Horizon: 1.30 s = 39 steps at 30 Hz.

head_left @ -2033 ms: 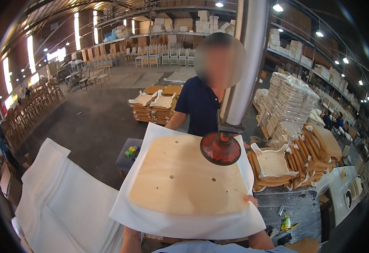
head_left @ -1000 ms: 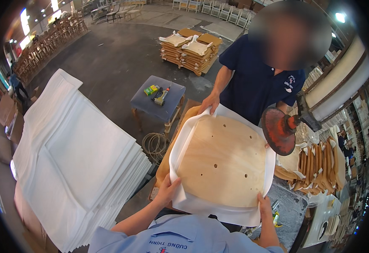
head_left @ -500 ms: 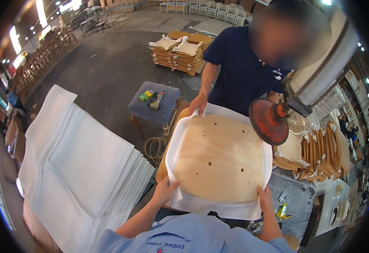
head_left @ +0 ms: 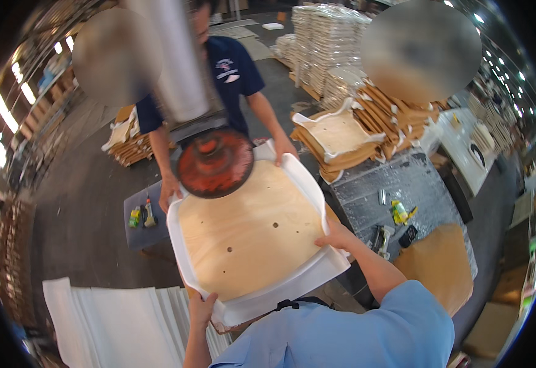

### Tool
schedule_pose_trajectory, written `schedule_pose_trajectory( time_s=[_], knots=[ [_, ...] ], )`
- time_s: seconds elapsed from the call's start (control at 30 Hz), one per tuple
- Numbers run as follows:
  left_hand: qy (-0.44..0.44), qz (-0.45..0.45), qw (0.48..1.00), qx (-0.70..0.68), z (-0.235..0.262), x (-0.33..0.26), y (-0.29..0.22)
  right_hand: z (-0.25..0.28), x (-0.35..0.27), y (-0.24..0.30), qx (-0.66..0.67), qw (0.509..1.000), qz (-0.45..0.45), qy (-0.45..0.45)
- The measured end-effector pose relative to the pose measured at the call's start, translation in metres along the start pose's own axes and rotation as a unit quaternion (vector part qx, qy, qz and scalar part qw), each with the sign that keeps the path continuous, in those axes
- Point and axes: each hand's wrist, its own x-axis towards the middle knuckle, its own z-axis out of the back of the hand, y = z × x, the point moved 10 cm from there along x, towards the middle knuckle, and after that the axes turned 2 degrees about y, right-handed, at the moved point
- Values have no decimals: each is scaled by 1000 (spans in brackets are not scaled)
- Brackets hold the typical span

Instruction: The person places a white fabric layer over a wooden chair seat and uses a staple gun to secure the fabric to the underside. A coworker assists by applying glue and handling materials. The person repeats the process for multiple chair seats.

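A square plywood seat panel (head_left: pixel 249 230) with a few drilled holes lies on a white foam sheet (head_left: pixel 280 291) whose edges fold up around it. My left hand (head_left: pixel 202 305) grips the near left corner of sheet and panel. My right hand (head_left: pixel 335 236) holds the right edge. Across from me a person in a dark blue shirt (head_left: pixel 231 67) holds the far edge with both hands (head_left: pixel 170 190). A round red press pad (head_left: pixel 214 162) hangs on a metal column just above the panel's far edge.
A stack of white foam sheets (head_left: pixel 114 325) lies at the lower left. A small grey table with bottles (head_left: pixel 140 218) stands left. To the right, a foil-covered bench (head_left: pixel 403 190) carries small tools, a brown cushion (head_left: pixel 436 264) and piles of wrapped seat panels (head_left: pixel 354 132).
My view has swung to the right. The panel with its foam now sits under the red pad, and the foam stack has slid to the lower left of the picture.
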Motion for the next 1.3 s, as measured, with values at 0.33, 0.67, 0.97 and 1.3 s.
schedule_pose_trajectory(
  time_s=[0.33, 0.67, 0.97, 1.3],
  knots=[
    [34, -10, 943, 330, 15, 23, -7, 2, -19, 2, -190, 970, -150, -4],
    [-49, -2, 999, 8, 31, 9, 27, 14, -28, -19, -170, 982, -77, -42],
    [-74, 43, 910, -405, 37, 2, 66, 33, -38, -102, 194, 956, -86, -201],
    [-49, 100, 918, -381, 39, 26, 56, 21, -1, -93, 235, 941, -237, -47]
  ],
)
